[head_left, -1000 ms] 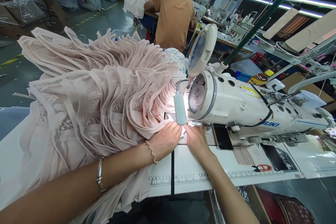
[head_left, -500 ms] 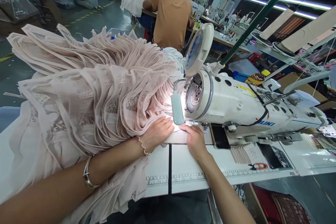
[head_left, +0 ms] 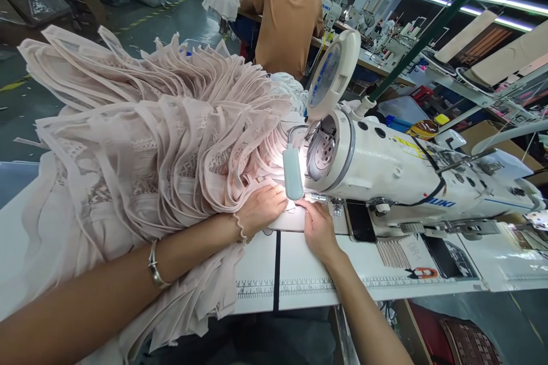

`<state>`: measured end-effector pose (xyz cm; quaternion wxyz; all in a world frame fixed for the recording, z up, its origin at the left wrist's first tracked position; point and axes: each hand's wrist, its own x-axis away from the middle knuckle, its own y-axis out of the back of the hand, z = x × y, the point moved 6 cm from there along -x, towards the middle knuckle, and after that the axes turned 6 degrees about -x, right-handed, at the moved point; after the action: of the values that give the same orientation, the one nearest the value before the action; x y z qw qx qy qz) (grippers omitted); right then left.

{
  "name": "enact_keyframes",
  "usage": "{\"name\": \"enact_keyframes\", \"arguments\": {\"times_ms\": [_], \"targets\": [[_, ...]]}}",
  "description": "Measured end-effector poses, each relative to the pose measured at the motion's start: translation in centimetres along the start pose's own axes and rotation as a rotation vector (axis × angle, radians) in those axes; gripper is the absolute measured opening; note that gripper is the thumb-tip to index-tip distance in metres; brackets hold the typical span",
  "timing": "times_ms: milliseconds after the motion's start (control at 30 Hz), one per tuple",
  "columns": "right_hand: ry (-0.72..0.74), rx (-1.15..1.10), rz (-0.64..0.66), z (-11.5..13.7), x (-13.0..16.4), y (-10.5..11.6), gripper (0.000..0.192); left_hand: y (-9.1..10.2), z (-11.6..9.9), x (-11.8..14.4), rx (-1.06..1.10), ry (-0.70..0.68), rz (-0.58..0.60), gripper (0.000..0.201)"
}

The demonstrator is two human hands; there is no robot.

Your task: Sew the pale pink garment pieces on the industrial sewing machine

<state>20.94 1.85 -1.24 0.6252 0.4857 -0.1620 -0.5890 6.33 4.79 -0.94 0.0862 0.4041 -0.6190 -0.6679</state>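
A thick bundle of pale pink lace-trimmed garment pieces (head_left: 171,148) covers the left of the table and runs up to the sewing machine (head_left: 377,154). My left hand (head_left: 266,206) lies on the pink fabric just left of the needle area, fingers flat and close together. On the other side, my right hand (head_left: 319,229) holds the fabric's edge near the presser foot, its index finger reaching left and the other fingers curled. A pale green lamp (head_left: 293,173) hangs in front of the needle, hiding it and part of the fabric.
A round magnifier (head_left: 334,75) stands above the machine head. Right of my right hand lie a dark phone (head_left: 360,221) and orange-handled thread snips (head_left: 422,273). A ruler strip (head_left: 308,287) runs along the table's front. Beyond, a person in a brown shirt (head_left: 287,20) sits at another table.
The whole view has shifted slightly, the machine appearing a little further right. My left hand has moved slightly right and its fingers sit closer to the needle area. My right hand stays nearly in place.
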Motion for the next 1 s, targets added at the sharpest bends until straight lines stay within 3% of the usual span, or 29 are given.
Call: {"name": "enact_keyframes", "arguments": {"times_ms": [167, 267, 467, 600, 733, 867, 1000], "targets": [[-0.024, 0.027, 0.041, -0.5, 0.3, -0.1, 0.034, -1.6, 0.6, 0.0, -0.004, 0.09, 0.099, 0.023], [0.033, 0.059, 0.004, -0.1, 0.4, 0.0, 0.029, -1.6, 0.8, 0.3, -0.01, 0.086, 0.11, 0.022], [0.319, 0.248, -0.138, 2.2, 0.9, 0.4, 0.015, -0.2, -0.3, 0.9, -0.023, -0.154, 0.107, 0.022], [0.389, 0.345, -0.137, 3.4, 0.9, 0.2, 0.015, 0.8, -1.0, 0.9, -0.055, -0.23, 0.094, 0.022], [0.366, 0.37, -0.164, 4.0, 0.4, -0.1, 0.021, 1.8, -2.1, 0.7, -0.107, -0.244, 0.076, 0.03], [0.212, 0.151, -0.259, 3.1, -0.1, 0.7, 0.02, 2.1, -2.5, 0.5, -0.126, -0.23, 0.076, 0.032], [0.102, -0.01, -0.195, 1.9, -0.2, 1.4, 0.017, 1.5, -1.9, 0.7, -0.102, -0.203, 0.055, 0.024]]}}
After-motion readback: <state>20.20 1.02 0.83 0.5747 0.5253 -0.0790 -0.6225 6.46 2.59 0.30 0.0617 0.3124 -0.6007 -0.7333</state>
